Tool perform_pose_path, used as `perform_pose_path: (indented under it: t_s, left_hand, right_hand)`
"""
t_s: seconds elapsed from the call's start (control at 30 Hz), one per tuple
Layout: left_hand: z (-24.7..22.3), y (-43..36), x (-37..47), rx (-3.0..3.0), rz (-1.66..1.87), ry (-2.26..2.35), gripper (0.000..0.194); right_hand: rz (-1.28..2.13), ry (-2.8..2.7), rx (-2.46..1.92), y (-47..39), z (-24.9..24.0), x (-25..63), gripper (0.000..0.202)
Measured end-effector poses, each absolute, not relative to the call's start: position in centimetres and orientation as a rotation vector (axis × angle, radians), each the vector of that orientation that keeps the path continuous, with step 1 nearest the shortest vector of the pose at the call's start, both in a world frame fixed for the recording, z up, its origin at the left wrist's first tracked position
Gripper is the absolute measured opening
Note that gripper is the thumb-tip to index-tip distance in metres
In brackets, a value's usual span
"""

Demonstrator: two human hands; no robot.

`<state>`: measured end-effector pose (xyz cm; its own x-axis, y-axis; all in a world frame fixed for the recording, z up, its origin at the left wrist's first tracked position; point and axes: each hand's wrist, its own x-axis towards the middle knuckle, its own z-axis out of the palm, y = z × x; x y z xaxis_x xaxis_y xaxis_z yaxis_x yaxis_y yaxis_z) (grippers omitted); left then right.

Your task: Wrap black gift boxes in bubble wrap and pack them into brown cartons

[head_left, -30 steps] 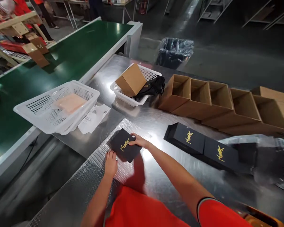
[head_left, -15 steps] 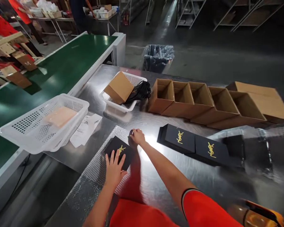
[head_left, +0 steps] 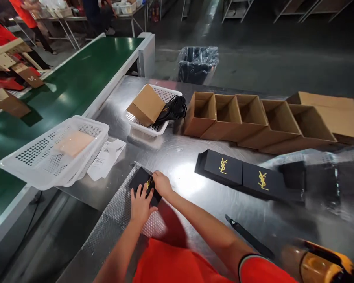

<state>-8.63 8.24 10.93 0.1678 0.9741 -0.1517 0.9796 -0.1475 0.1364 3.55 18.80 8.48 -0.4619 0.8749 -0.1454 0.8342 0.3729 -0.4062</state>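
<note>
A black box with a gold logo (head_left: 138,177) lies on a sheet of bubble wrap (head_left: 118,204) at the left front of the metal table. My left hand (head_left: 141,204) rests on the near part of this box with its fingers spread. At the box's right far edge is my right hand (head_left: 161,182), its fingers pressed together on the wrap's edge, which is folded up against the box. More black boxes with gold logos (head_left: 224,167) lie in a row to the right. A black cutter (head_left: 249,237) lies near my right forearm.
Open cardboard boxes (head_left: 228,118) line the table's far side. White baskets (head_left: 54,153) and a paper (head_left: 106,159) are at the left, beside a green conveyor (head_left: 85,74). Another white basket (head_left: 153,131) holds a carton and black pouches. A tape dispenser (head_left: 324,263) sits at front right.
My right hand has drawn in toward the box with the wrap's right edge. My left hand stays spread on the box. The cutter has come into view beside my right forearm.
</note>
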Motion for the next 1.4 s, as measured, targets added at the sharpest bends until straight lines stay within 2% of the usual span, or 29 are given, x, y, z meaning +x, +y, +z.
perform_pose_path:
  t_s: [0.13, 0.27, 0.33, 0.4, 0.47, 0.6, 0.73, 0.93, 1.13, 1.27, 1.4]
  left_hand:
    - [11.8, 10.4, -9.7, 2.398, -0.153, 1.740, 0.072]
    - [12.7, 14.3, -11.1, 2.645, -0.292, 1.479, 0.107]
    - [12.7, 15.8, -11.3, 2.673, -0.374, 1.354, 0.124]
    - [12.4, 16.5, -11.3, 2.614, -0.443, 1.309, 0.130]
    - [11.9, 16.4, -11.2, 2.535, -0.455, 1.361, 0.130]
    - [11.2, 15.5, -11.3, 2.480, -0.389, 1.450, 0.129]
    - [10.9, 15.0, -11.6, 2.460, -0.343, 1.476, 0.126]
    - [11.0, 13.2, -12.3, 2.460, -0.278, 1.532, 0.120]
    - [11.0, 9.9, -13.4, 2.517, -0.157, 1.648, 0.107]
    - [9.8, 10.0, -12.1, 2.504, -0.055, 1.720, 0.108]
    - [8.3, 10.6, -8.9, 2.370, 0.109, 1.884, 0.108]
  right_hand:
    - [0.497, -2.474, -1.552, 15.8, 7.1, 2.8, 0.038]
    - [0.475, -2.413, -1.482, 15.1, 6.3, 2.9, 0.044]
    - [0.589, -2.362, -1.480, 15.1, 6.8, 3.2, 0.047]
    - [0.836, -2.288, -1.480, 15.7, 7.7, 3.7, 0.048]
    - [1.089, -2.218, -1.465, 17.5, 8.7, 4.4, 0.041]
    - [1.384, -2.198, -1.424, 23.5, 9.3, 5.8, 0.019]
    - [1.723, -2.182, -1.315, 27.1, 8.4, 6.1, 0.032]
    - [2.014, -2.103, -1.268, 25.8, 7.4, 5.6, 0.039]
    - [1.870, -2.160, -1.434, 23.6, 8.8, 4.6, 0.078]
    - [1.669, -2.258, -1.456, 23.7, 10.5, 4.8, 0.072]
    - [1.260, -2.495, -1.492, 23.8, 12.3, 5.0, 0.064]
